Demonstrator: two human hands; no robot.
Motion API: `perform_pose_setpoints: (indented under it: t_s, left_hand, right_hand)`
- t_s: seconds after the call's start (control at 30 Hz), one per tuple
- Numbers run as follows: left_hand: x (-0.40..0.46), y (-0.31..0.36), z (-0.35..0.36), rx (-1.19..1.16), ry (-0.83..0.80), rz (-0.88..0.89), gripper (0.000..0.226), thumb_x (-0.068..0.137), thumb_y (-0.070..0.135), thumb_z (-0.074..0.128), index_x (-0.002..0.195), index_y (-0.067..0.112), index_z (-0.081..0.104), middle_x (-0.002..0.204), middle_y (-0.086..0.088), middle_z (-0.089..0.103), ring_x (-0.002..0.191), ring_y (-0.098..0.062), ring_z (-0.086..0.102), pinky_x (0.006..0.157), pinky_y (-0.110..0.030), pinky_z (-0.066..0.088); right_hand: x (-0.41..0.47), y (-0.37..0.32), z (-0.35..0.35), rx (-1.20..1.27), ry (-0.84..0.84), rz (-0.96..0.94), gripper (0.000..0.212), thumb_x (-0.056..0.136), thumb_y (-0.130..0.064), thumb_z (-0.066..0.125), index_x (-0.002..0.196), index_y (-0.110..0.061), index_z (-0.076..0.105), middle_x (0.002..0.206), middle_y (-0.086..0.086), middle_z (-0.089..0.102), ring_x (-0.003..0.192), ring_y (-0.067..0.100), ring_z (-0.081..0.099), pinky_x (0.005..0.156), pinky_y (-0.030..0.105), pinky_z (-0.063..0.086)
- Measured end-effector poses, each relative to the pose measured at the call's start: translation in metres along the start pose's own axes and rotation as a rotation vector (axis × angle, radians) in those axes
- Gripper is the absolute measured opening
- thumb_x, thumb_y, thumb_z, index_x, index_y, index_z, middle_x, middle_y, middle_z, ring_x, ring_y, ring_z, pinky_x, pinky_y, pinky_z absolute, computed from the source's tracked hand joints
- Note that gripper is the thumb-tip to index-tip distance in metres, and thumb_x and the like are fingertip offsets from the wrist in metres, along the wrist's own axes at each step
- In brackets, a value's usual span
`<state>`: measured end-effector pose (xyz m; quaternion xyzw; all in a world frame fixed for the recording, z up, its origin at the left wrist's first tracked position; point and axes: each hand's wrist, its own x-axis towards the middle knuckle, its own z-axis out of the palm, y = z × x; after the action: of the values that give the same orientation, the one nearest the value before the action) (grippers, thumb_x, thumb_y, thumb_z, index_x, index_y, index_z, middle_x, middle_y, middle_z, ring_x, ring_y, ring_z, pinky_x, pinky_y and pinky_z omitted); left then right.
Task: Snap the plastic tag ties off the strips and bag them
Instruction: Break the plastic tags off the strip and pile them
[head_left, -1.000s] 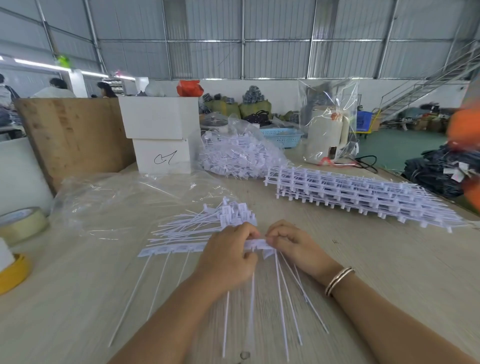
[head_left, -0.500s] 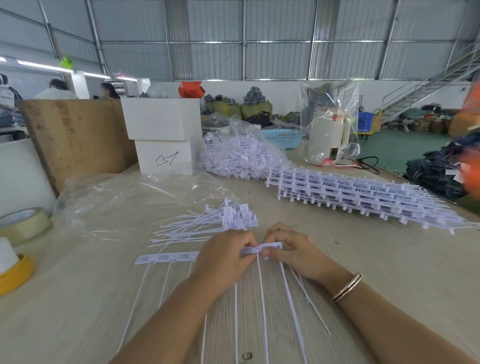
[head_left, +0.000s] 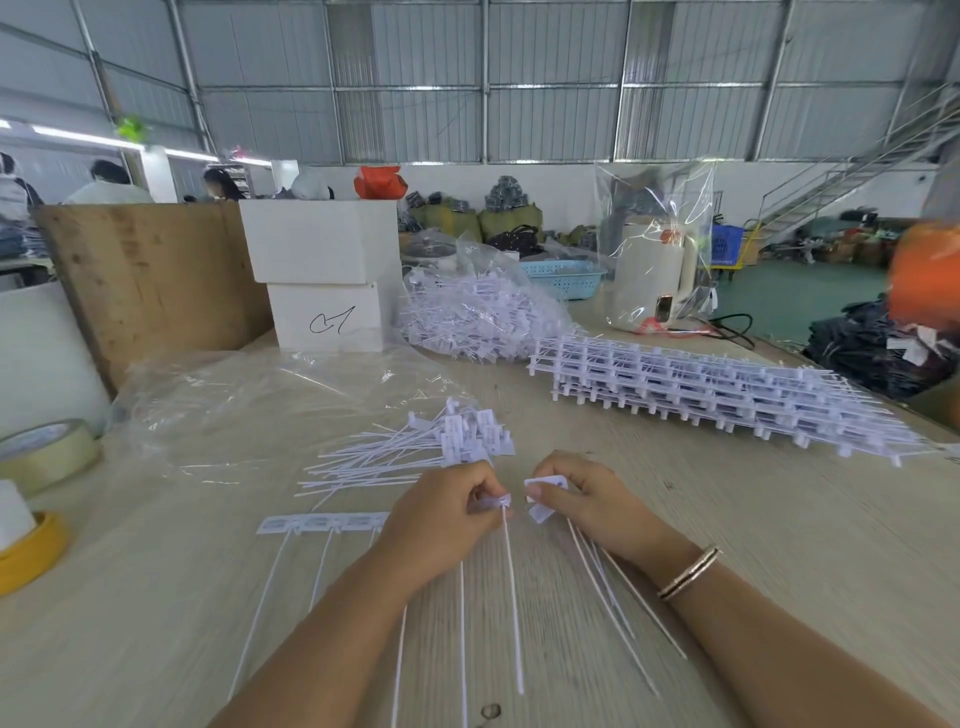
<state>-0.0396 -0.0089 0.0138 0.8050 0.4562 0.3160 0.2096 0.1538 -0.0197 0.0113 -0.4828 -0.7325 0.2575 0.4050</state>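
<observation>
Since half a second ago the two hands have pulled apart and the strip has broken between them. Now the left hand (head_left: 441, 512) pinches the end of the remaining strip (head_left: 322, 523), which lies flat on the table (head_left: 727, 545) with its tails toward the person, while the right hand (head_left: 582, 499) holds the freed tag tie (head_left: 543, 499). Behind them waits a loose pile of ties (head_left: 415, 452), beside the open clear bag (head_left: 249, 405), probably to make bagging short
</observation>
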Motion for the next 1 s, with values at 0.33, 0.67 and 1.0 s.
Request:
perform_pose_setpoints:
  t_s: [0.33,0.67,1.0]
  left_hand:
    - [0.001,0.001,0.004,0.203,0.068,0.136,0.015,0.082,0.017,0.060,0.095,0.024,0.056,0.092,0.015,0.045,0.086,-0.005,0.050,0.072,-0.023,0.044]
    - [-0.002,0.017,0.016,0.319,0.099,0.236,0.035,0.085,0.028,0.055,0.118,0.022,0.049,0.112,0.007,0.044,0.100,-0.010,0.052,0.076,-0.028,0.047]
    - [-0.004,0.013,0.002,0.443,0.009,0.187,0.027,0.082,0.023,0.057,0.106,0.029,0.048,0.103,0.013,0.052,0.093,-0.010,0.049,0.072,-0.027,0.035]
  right_hand:
    - [0.005,0.006,0.006,-0.381,0.079,0.110,0.017,0.085,-0.035,0.063,0.101,-0.036,0.059,0.111,-0.018,0.051,0.110,0.003,0.043,0.095,0.029,0.021]
    - [-0.002,-0.009,0.009,-0.283,-0.084,-0.004,0.021,0.091,-0.037,0.055,0.080,-0.027,0.070,0.094,-0.020,0.052,0.110,0.006,0.039,0.102,0.040,0.019]
    - [0.003,-0.007,0.001,-0.064,-0.074,0.080,0.017,0.089,-0.018,0.059,0.075,-0.023,0.066,0.094,0.000,0.062,0.098,0.014,0.056,0.103,0.054,0.029]
